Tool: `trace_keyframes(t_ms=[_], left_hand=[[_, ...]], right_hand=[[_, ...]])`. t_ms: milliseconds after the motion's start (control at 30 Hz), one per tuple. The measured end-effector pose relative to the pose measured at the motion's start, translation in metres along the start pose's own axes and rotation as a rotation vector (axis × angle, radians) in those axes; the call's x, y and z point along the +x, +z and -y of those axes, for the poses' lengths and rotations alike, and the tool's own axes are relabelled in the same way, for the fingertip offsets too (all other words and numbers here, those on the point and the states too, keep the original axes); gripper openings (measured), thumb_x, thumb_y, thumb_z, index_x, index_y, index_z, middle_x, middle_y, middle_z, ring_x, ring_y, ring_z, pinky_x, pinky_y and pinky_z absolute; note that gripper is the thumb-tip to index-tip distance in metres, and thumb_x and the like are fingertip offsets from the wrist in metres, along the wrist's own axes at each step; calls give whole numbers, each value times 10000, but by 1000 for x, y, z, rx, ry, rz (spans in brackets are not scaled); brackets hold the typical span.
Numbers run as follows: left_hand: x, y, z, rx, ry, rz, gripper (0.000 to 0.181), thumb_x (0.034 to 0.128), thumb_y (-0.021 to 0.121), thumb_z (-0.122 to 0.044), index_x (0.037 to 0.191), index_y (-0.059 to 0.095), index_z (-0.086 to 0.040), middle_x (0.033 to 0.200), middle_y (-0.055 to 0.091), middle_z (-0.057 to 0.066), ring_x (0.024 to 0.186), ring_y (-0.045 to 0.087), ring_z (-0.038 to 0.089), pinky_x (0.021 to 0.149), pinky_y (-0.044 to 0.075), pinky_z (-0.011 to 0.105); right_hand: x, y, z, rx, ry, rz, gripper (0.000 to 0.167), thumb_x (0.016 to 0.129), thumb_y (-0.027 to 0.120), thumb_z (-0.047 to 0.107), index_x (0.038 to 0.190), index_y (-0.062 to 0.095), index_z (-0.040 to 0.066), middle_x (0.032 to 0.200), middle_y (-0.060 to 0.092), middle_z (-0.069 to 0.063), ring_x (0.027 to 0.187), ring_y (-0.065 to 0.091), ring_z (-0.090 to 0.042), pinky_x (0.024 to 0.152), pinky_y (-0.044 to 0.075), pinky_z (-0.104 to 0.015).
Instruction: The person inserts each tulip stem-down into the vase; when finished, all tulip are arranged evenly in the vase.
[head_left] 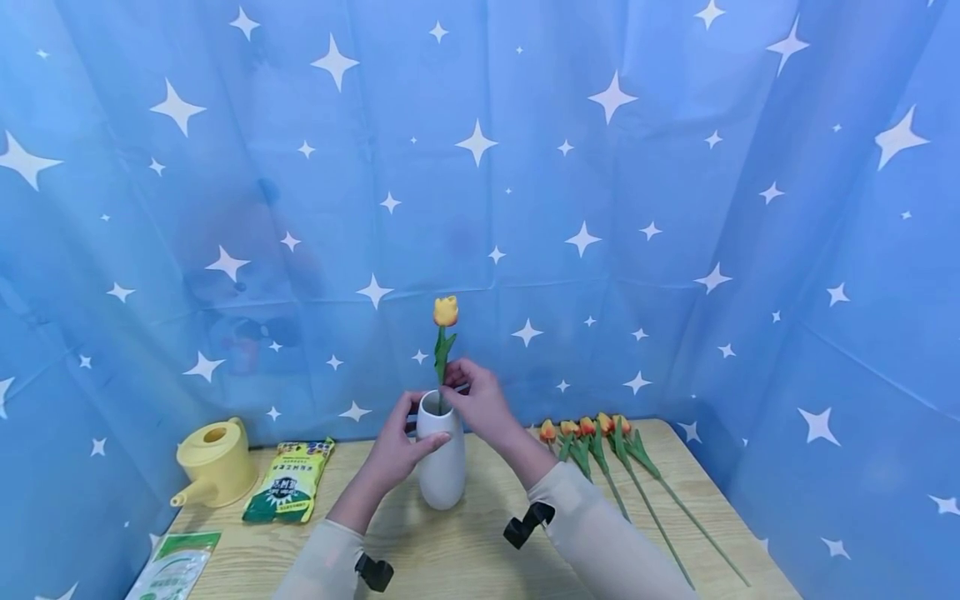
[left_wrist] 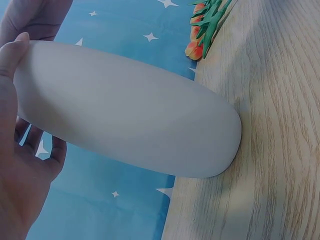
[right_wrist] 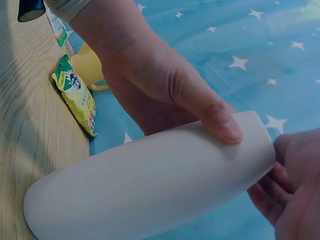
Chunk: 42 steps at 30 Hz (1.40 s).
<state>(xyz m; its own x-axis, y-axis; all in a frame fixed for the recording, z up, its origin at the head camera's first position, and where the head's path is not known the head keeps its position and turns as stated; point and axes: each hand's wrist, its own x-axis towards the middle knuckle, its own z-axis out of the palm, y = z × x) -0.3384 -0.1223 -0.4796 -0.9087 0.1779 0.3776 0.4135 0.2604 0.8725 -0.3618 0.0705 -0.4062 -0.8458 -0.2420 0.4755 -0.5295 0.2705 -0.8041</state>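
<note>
- A smooth white vase (head_left: 442, 467) stands on the wooden table (head_left: 480, 550); one yellow-orange tulip (head_left: 441, 354) rises upright from it, its stem inside the mouth.
- The left hand (head_left: 397, 446) wraps its fingers around the vase near the rim; the right hand (head_left: 482, 404) pinches the stem just above the opening.
- The vase looks rigid, probably slick and perhaps breakable; its upper body suits a steady wrap.
- The tulip seems light, with flexible leaves, best pinched by the stem.
</note>
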Motion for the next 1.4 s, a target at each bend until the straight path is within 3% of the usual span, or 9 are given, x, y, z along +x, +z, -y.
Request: trace_keyframes(t_ms=[233,533,1067,1233,1400], left_hand=[[0,-1,1,-1,-5,2,628,946,914,-368,1439,549,-238,1436,627,8,1370,582,350,1133,482,637],[1,0,1,-5,-3,12,628,947,913,-368,1440,546,-235,1436,635,17,1380,580,392,1134,476,661],[0,-2,2,14,-32,1,608,955,897,-430,1389,515,-239,1429,631,48,1365,598,397,1056,550,643],[0,-2,3,16,-30,-5,606,950,902,-430,1376,517,-235,1429,636,53,1365,597,403,1067,541,651],[-1,-1,2,19,-47,-6,631,943,904,-451,1392,519,-231,1444,636,56,1368,599,403,1070,537,663]], right_hand=[[0,1,0,-11,22,32,145,1034,751,36,1176,748,61,1032,724,-42,976,674,-204,859,599,-398],[0,0,0,-48,14,63,319,1028,771,65,1346,757,72,1067,744,-19,991,706,-190,886,621,-403],[-7,-7,2,-36,18,95,322,1042,792,129,1356,745,79,1168,743,-50,1090,708,-201,961,602,-448],[-12,-15,4,-5,17,65,304,1040,790,113,1343,765,119,1161,750,-73,1072,701,-205,937,609,-442],[-29,-30,2,6,76,-32,262,1028,802,91,1285,790,143,1136,767,-103,1066,708,-221,953,602,-453]])
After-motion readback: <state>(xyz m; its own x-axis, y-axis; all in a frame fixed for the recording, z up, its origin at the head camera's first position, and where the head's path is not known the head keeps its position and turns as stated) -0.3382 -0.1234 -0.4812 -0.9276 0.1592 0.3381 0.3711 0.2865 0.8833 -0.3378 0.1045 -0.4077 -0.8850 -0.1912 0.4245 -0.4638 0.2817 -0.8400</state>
